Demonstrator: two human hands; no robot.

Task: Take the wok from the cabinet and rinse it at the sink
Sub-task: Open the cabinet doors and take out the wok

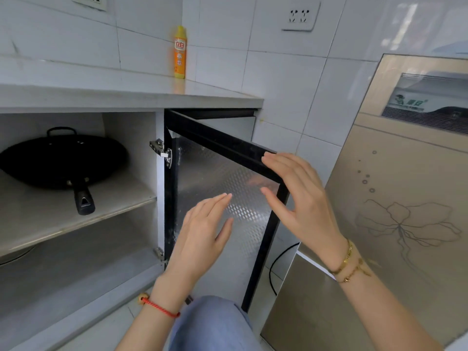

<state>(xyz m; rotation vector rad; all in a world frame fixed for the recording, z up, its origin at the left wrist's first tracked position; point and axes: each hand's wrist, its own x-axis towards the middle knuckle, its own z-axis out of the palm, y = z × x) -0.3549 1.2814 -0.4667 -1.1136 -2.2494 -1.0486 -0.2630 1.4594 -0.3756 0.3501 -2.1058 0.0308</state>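
The wok [60, 160] sits on the upper shelf [121, 209] of the open cabinet, well in from the shelf's right end, with its bowl toward the back and its long handle [82, 198] pointing out toward the shelf's front edge. A small loop handle shows at the far rim. So the wok's long axis runs back to front, and the grip end is the part that comes nearest the person.

Both hands are to the right of the wok, in front of the swung-open door [228, 186]. The left hand [202, 231] is empty, fingers straight and loosely together, palm turned toward the door panel and apart from it, as far as can be judged. The right hand [298, 198] is also empty, fingers spread and slightly curled, its fingertips at the door's top frame near the outer corner (touching or just clear of it, the view does not settle).

The left hand is the nearer of the two to the wok, and the handle lies up and to the left of it, across the cabinet's side wall and hinge. A reach would likely go leftward past that wall, then close on the handle end at the shelf's front edge. The sink is not in view.
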